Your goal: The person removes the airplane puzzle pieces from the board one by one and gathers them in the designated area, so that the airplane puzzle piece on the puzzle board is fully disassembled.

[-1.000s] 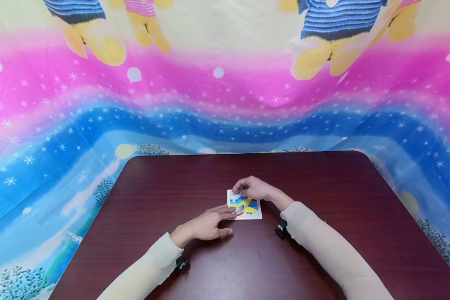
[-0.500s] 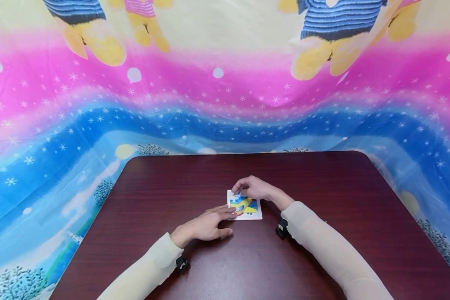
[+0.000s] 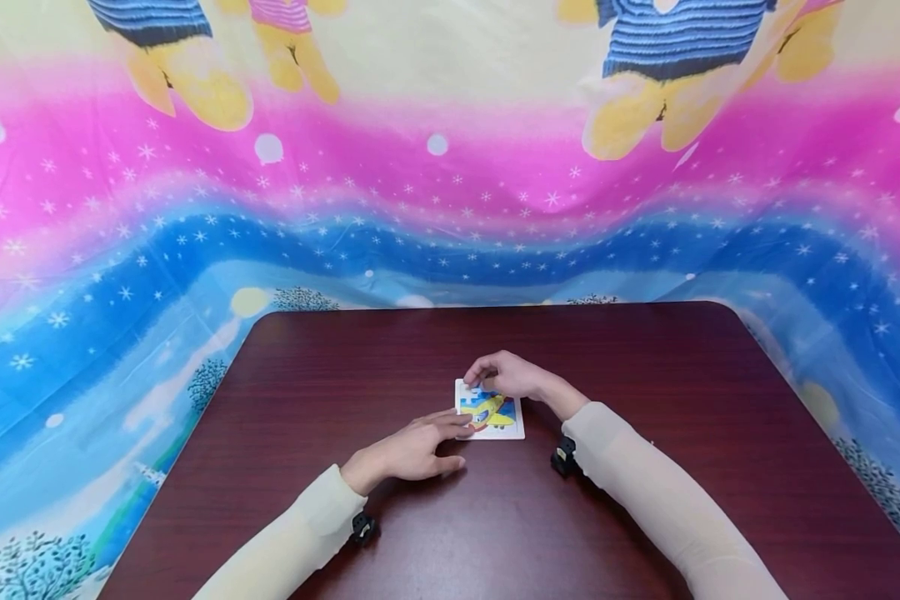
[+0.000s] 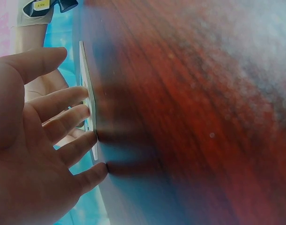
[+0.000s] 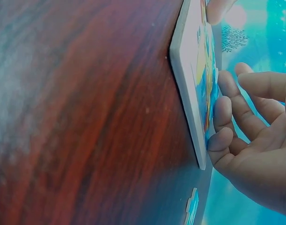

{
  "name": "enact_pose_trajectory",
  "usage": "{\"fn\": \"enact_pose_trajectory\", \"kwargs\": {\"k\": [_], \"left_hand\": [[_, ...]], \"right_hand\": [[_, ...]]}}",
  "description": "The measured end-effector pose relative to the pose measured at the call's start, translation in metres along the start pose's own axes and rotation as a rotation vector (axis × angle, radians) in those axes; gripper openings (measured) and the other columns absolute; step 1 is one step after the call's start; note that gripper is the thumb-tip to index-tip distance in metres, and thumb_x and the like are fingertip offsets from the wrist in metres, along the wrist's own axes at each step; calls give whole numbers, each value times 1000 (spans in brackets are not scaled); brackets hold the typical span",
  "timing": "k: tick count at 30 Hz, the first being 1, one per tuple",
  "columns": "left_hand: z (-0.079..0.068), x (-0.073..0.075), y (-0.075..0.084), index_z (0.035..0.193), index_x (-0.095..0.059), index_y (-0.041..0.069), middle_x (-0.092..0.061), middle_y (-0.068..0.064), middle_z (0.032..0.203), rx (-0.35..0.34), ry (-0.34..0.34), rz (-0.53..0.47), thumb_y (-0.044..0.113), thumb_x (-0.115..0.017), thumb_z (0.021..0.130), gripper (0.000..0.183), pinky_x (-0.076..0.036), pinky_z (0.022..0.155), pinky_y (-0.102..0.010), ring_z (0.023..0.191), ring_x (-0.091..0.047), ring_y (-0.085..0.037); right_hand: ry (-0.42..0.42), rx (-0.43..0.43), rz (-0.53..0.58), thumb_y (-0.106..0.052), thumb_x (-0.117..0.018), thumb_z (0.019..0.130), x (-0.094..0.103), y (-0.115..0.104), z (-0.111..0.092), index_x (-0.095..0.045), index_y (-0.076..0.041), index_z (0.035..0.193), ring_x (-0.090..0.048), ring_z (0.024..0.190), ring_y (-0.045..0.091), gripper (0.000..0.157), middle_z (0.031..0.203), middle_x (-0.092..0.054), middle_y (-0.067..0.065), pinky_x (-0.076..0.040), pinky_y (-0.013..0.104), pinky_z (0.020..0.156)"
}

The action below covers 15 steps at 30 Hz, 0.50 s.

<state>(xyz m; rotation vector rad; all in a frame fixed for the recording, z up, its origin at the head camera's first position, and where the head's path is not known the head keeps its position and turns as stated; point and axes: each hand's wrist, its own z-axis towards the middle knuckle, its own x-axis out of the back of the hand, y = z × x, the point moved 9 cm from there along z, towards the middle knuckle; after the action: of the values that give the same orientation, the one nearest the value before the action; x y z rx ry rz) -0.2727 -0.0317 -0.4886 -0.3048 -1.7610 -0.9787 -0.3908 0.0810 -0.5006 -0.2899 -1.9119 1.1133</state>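
Note:
A small square jigsaw puzzle (image 3: 504, 419) with a white border and a yellow aeroplane on blue lies flat mid-table. Near its upper left a pale, jigsaw-shaped patch shows. My left hand (image 3: 412, 451) rests with straight fingers over its left edge; in the left wrist view these fingertips (image 4: 91, 136) sit along the board's rim. Over the top of the puzzle, my right hand (image 3: 516, 377) bends loosely, fingertips at the pieces. The right wrist view has several right fingertips (image 5: 222, 112) against the picture side, thumb and index finger off the board, no piece visible between them.
A loose blue puzzle piece (image 5: 193, 206) lies on the table beyond the board in the right wrist view, hidden in the head view. The dark red-brown table (image 3: 345, 358) has rounded far corners. A colourful printed cloth (image 3: 435, 192) hangs behind it.
Both hands stay in nearly the same place. Only a slight shift shows in the blue area under the right fingertips.

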Motion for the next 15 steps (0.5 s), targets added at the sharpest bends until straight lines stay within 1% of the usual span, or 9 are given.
{"fn": "enact_pose_trajectory", "kwargs": {"k": [9,15], "left_hand": [[0,2,1,143,-56,10,-44,-7,157,-14,13,9,30,-62,98,50,-33,119,-50,151,-33,-30],[0,2,1,142,-56,10,-44,-7,157,-11,14,9,30,-62,97,50,-33,119,-51,151,-33,-29]], "right_hand": [[-1,6,24,1,-51,96,-1,-3,-1,-71,-10,112,-61,98,17,28,111,-71,6,-49,30,82],[9,6,36,2,-51,95,-1,-2,-1,-72,-9,111,-62,97,18,28,111,-71,7,-49,30,82]]}}
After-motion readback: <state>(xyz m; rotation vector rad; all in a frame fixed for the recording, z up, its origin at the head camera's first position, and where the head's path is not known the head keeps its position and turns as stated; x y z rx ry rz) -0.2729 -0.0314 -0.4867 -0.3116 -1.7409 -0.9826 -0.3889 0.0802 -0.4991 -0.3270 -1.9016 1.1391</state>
